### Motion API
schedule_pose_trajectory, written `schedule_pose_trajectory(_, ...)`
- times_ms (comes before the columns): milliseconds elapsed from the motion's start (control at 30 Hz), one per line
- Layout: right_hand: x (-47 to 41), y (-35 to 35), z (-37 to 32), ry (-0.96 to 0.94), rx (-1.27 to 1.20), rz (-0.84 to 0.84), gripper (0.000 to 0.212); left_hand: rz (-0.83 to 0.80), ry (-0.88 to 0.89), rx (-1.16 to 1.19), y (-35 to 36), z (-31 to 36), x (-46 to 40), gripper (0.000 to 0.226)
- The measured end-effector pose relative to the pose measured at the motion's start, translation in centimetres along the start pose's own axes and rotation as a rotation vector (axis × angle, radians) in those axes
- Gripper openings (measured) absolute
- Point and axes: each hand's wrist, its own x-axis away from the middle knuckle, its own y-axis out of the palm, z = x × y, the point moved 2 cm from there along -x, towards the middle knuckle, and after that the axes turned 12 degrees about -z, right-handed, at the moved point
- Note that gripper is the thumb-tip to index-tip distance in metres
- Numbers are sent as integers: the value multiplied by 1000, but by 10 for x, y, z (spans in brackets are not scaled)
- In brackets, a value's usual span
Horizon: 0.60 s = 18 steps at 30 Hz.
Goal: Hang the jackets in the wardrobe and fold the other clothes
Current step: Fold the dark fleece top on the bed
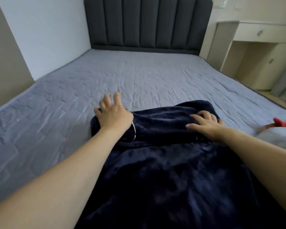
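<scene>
Navy garment (172, 171) lengthwise toward headboard (147, 22), hands on folded far end.

Bed (139, 76) wide open ahead, left; navy garment (163, 171) fills near centre; grey cloth (277, 134), red item (282, 123) crowd right edge.

**One head-worn view, looking down the bed**

A single wide-angle camera sits on the person's head, facing forward and down along the bed (139, 76) toward the dark padded headboard (147, 22). It is close to the near end: both forearms enter from the bottom corners and fill the foreground. Edges bow outward. A pale cabinet (254, 52) stands at the right.
</scene>
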Motion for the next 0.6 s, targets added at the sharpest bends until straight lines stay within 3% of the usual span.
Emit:
schedule_pose_trajectory(67, -14, -21, -10, -55, -83, 175, 72, -132, 270, -177, 20, 35, -3, 60)
schedule_pose_trajectory(100, -23, -28, -15, -35, -72, 212, 71, -239, 311, -252, 32, 44, -5, 60)
schedule_pose_trajectory(200, -50, -17, -13, 155, 25, 108, 71, -501, 200, -350, 69, 21, -14, 73)
schedule_pose_trajectory(300, -61, 36, 5, 261, 5, 25, 74, -391, 145, -288, 99, -24, -7, 87)
schedule_pose_trajectory(400, -66, 60, 15, 219, -26, 163, 83, -256, 185, -274, 109, -33, -4, 90)
schedule_pose_trajectory(600, -75, 61, 16, 174, 62, 273, 80, -181, 196, -275, 111, -31, -3, 86)
